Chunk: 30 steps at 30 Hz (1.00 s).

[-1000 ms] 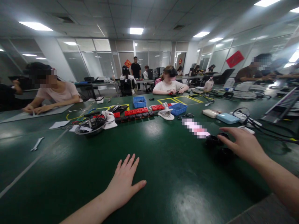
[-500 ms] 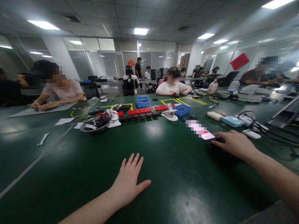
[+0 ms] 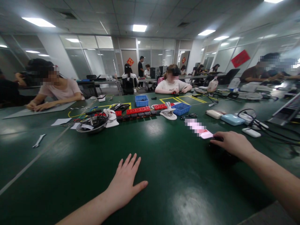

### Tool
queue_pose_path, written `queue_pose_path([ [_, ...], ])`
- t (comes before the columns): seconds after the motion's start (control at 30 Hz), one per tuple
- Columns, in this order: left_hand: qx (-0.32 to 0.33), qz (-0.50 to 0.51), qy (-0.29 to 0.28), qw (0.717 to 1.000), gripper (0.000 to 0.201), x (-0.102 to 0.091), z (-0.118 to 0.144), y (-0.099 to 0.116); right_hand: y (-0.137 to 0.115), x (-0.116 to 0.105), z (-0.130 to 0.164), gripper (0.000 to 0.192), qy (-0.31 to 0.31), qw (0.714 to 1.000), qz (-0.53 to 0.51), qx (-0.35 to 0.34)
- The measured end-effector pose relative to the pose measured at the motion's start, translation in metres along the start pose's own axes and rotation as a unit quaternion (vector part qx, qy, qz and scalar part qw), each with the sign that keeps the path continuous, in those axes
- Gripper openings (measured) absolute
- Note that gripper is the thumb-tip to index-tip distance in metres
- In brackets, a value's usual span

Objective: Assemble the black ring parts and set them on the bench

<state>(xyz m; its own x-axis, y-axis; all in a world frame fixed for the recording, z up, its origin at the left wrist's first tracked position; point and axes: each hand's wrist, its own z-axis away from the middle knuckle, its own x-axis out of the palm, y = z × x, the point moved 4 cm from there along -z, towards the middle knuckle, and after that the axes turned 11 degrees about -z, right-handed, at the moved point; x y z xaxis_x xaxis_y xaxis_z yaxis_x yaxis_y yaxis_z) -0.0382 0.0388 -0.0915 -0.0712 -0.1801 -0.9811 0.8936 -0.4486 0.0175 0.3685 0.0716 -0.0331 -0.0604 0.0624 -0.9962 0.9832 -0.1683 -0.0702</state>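
My left hand [image 3: 125, 181] lies palm down over the green tabletop [image 3: 168, 165], fingers spread and thumb out to the right, holding nothing. To the right, my right hand [image 3: 234, 143] is closed around a small black rounded object [image 3: 217, 139] at the table surface. The hand covers most of that object, so its kind is unclear. Just left of it lies a pink-screened phone [image 3: 206, 134], partly blurred out. Beyond are a light blue case [image 3: 232, 119] and a cream case [image 3: 213, 114].
Red and black power strips [image 3: 138, 111], a white clamp [image 3: 168, 112], a blue bin [image 3: 181, 109] and a bowl of cables [image 3: 91, 128] stand mid-table. A wrench [image 3: 39, 141] lies left. Black cables [image 3: 278, 132] trail at right. People sit around the table.
The whole view has shifted slightly, so the table items sit a little further left. Both hands keep nearly the same pose, the right one still on the black object.
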Motion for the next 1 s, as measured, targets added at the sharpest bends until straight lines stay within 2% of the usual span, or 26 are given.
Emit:
queue_pose_path([
  [0.17,0.005,-0.012,0.014,1.0,0.08,0.005,-0.002,-0.002,-0.002,0.0,0.003,0.046,-0.009,0.999,0.03,0.006],
  [0.4,0.007,-0.025,0.02,0.999,0.08,0.007,-0.003,-0.002,-0.006,0.002,0.004,0.037,-0.031,0.998,0.054,0.015],
  [0.6,0.011,-0.025,0.025,0.999,0.079,0.006,-0.002,-0.001,-0.017,0.0,0.013,0.037,-0.012,0.999,0.046,0.005],
  [0.77,0.014,-0.023,0.036,0.999,0.079,0.009,-0.002,-0.003,-0.048,0.002,0.03,0.034,0.012,0.998,0.032,-0.051],
  [1.0,0.012,-0.021,0.039,0.999,0.078,0.008,-0.001,-0.002,-0.117,0.005,0.052,0.035,0.013,0.987,-0.006,-0.163],
])
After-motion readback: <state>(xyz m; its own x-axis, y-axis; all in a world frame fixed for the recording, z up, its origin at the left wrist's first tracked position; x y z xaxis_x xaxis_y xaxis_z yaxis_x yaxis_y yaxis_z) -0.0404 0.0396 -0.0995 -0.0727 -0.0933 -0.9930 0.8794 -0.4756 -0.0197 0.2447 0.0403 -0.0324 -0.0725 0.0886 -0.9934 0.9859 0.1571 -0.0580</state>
